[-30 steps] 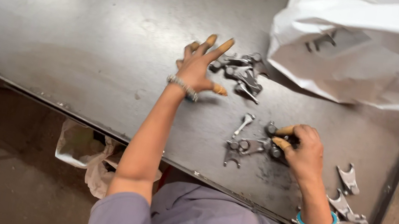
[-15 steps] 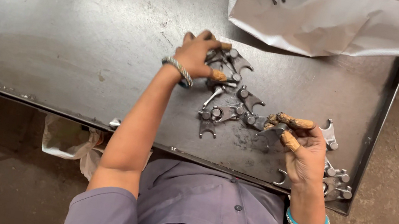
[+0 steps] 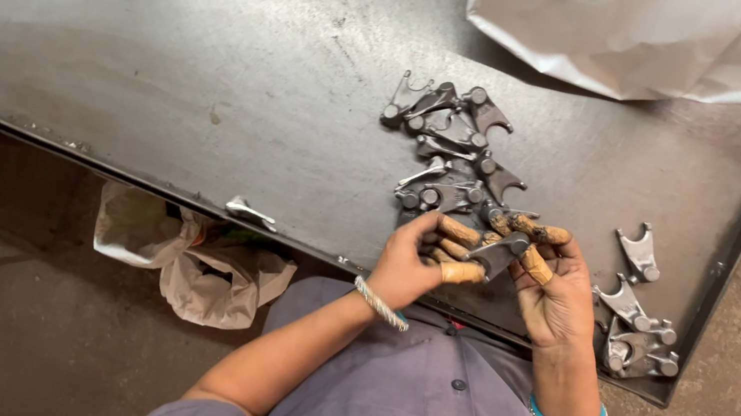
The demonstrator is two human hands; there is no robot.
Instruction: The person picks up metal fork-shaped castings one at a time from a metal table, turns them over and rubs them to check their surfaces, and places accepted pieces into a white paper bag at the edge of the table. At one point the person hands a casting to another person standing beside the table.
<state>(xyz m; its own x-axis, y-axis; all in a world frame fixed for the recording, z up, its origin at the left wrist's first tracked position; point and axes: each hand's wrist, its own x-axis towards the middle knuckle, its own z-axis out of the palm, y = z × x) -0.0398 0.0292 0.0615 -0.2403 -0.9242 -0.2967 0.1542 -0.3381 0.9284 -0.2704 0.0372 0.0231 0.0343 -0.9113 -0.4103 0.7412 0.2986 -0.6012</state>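
Note:
Both of my hands meet at the near edge of a dark metal table [image 3: 165, 50]. My left hand [image 3: 418, 257] and my right hand [image 3: 555, 286] together hold one small grey metal fork-shaped part [image 3: 496, 254] between the fingertips, which wear orange finger covers. Just beyond the hands lies a loose pile of several similar metal parts [image 3: 452, 146]. Right of my right hand a second small group of the same parts [image 3: 638, 316] lies near the table's corner.
A white plastic bag [image 3: 666, 32] lies on the far right of the table with a few parts on it. One single part [image 3: 248, 212] rests at the near table edge. A crumpled bag [image 3: 189, 257] sits on the floor below.
My left hand has come back from the pile toward my body and now joins my right hand on one part. The camera view has shifted closer.

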